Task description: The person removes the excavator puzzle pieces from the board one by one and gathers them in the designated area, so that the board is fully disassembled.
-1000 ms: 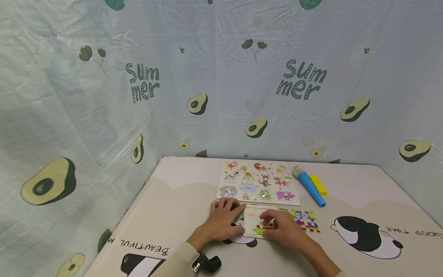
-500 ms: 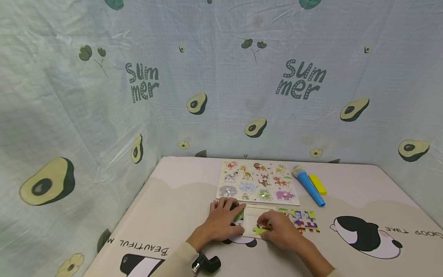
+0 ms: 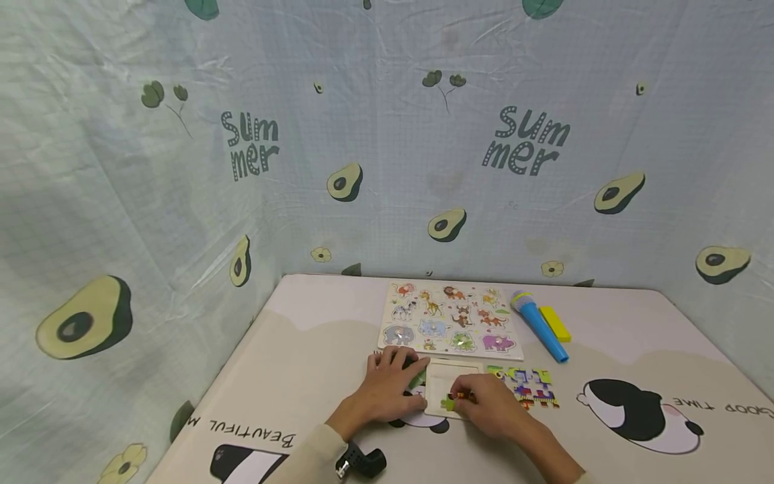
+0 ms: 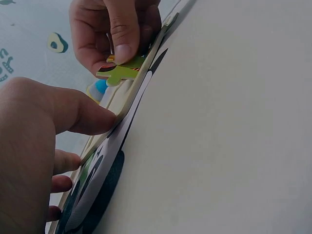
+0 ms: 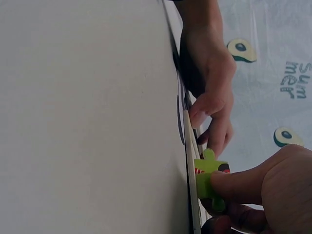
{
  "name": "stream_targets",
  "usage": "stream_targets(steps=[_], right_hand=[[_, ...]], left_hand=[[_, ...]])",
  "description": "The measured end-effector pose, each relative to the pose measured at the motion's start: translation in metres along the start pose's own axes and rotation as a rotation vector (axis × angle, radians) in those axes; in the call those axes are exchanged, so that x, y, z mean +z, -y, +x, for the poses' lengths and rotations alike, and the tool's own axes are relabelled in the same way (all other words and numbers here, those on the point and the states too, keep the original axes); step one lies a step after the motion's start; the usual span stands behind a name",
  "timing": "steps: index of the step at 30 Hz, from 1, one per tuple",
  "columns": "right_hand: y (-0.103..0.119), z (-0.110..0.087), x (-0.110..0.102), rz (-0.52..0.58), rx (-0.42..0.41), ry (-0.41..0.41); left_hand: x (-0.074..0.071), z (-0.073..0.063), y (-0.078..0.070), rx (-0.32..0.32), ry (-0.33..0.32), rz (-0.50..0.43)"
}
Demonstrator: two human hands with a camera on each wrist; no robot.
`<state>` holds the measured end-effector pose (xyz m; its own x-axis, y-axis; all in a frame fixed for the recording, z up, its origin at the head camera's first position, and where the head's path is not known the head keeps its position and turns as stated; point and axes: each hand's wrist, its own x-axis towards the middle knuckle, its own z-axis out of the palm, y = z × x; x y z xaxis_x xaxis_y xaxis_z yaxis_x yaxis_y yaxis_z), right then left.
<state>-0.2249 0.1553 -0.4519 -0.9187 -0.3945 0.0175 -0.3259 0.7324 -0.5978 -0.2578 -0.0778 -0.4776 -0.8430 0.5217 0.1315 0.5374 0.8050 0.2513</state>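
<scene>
A small wooden puzzle tray lies between the two hands. My left hand rests at its left side, thumb and fingertips spread along the edge. Over the tray's near right part, my right hand pinches a bright green jigsaw piece with red and dark markings between thumb and fingers. In the left wrist view this green piece is tilted close over the tray's rim. Colourful jigsaw pieces lie joined or close together just right of the tray, partly behind the right hand.
Behind the tray lies a larger animal puzzle board. A blue toy microphone and a yellow block are at the back right. Printed fabric walls in the table. A black strap device is on the left wrist.
The right hand has shifted slightly left over the tray and its fingers have closed further on the green jigsaw piece. The left hand stays in place.
</scene>
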Motion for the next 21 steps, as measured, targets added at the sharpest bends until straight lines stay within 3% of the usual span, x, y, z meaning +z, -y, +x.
stream_targets(steps=[21], right_hand=[[-0.012,-0.013,-0.015,0.133,0.042,-0.081]], left_hand=[[0.0,0.0,-0.001,-0.002,0.003,0.006]])
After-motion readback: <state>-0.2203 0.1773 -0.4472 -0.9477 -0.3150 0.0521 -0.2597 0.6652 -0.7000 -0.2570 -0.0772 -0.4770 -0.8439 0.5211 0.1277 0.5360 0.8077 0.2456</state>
